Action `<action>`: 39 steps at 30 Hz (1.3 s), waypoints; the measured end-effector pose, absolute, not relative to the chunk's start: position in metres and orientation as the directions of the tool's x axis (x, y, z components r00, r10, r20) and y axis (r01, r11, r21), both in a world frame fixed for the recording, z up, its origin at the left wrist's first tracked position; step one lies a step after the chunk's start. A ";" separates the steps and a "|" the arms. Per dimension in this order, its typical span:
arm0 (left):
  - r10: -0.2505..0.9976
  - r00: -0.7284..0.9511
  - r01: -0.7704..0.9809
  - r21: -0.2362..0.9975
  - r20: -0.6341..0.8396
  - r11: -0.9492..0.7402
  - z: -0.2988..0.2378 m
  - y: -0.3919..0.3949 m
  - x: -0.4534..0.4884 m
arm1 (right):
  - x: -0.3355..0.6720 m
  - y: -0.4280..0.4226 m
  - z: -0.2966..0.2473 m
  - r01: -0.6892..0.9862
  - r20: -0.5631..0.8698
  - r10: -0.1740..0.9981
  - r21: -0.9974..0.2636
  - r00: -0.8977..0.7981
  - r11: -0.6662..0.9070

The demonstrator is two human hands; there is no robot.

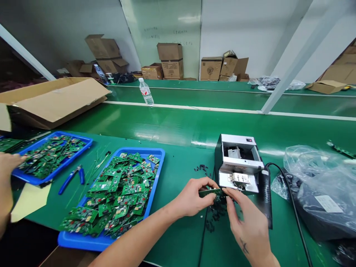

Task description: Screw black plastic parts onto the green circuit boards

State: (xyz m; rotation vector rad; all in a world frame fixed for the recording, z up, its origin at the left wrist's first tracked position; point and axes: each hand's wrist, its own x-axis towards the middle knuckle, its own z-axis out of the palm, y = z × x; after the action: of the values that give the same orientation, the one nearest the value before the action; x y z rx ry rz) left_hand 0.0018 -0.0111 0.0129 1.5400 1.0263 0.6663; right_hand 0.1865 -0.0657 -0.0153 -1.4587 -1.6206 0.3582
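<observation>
My left hand (194,196) pinches a small green circuit board (209,192) by its edge, just in front of a black and silver bench machine (239,163). The fingers of my right hand (244,218) are closed at the board's right end, on a small black part too hidden to make out well. Small black components (215,215) lie loose on the green mat below my hands. More black bits (200,168) are scattered left of the machine. To the left, a blue tray (162,157) holds a heap of similar circuit boards (133,189).
Another person's hand (11,163) reaches to a second blue tray (88,141) of boards. Blue-handled cutters (68,182) lie between the trays. A black cable (292,202) and plastic bags (319,185) are at right. Farther back stand a water bottle (146,92) and a large carton (58,100).
</observation>
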 end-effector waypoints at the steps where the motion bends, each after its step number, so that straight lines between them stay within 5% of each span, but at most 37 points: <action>1: 0.875 0.464 0.221 0.975 -0.136 0.034 0.011 -0.007 0.002 | 0.194 -0.066 -0.010 0.716 0.491 0.867 -0.638 0.092 0.285; 4: 0.848 0.470 0.175 0.967 -0.245 0.183 0.007 0.007 0.005 | 0.230 -0.060 0.004 0.811 0.480 0.825 -0.583 0.298 0.046; 7: 0.800 0.472 0.194 0.928 -0.372 0.317 0.005 0.020 0.007 | 0.271 -0.043 0.004 0.745 0.128 0.824 -0.520 0.553 -0.419; 9: 0.775 0.481 0.197 0.912 -0.410 0.361 0.004 0.027 0.007 | 0.289 -0.031 -0.007 0.686 -0.071 0.816 -0.502 0.574 -0.527; 11: 0.758 0.495 0.204 0.904 -0.425 0.374 0.002 0.032 0.007 | 0.296 -0.021 -0.021 0.655 -0.117 0.816 -0.537 0.566 -0.532; 18: 0.714 0.526 0.247 0.886 -0.462 0.391 0.005 0.039 0.007 | 0.300 -0.018 -0.035 0.410 -0.168 0.884 -0.837 0.436 -0.362; 21: 0.704 0.524 0.271 0.877 -0.480 0.396 0.014 0.038 0.008 | 0.303 -0.025 -0.021 0.130 -0.090 0.923 -0.980 0.374 -0.148; 24: 0.718 0.514 0.272 0.883 -0.469 0.383 0.019 0.036 0.009 | 0.299 -0.033 -0.003 -0.281 -0.008 0.943 -0.955 0.332 0.091; 26: 0.732 0.507 0.264 0.890 -0.455 0.371 0.018 0.035 0.010 | 0.291 -0.037 0.013 -0.403 0.037 0.957 -0.902 0.286 0.155; 33: 0.785 0.474 0.260 0.915 -0.399 0.308 0.008 0.035 0.015 | 0.245 -0.030 0.082 -0.311 0.401 0.898 -0.843 0.181 0.439; 39: 0.795 0.471 0.258 0.922 -0.382 0.289 0.002 0.035 0.016 | 0.223 -0.009 0.097 -0.245 0.478 0.873 -0.838 0.099 0.487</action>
State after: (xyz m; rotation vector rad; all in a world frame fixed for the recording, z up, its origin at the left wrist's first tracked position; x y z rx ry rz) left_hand 0.0160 0.0347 0.0024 1.2702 1.0694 0.4688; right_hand 0.2225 -0.0090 0.0969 -0.6637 -1.1913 0.9236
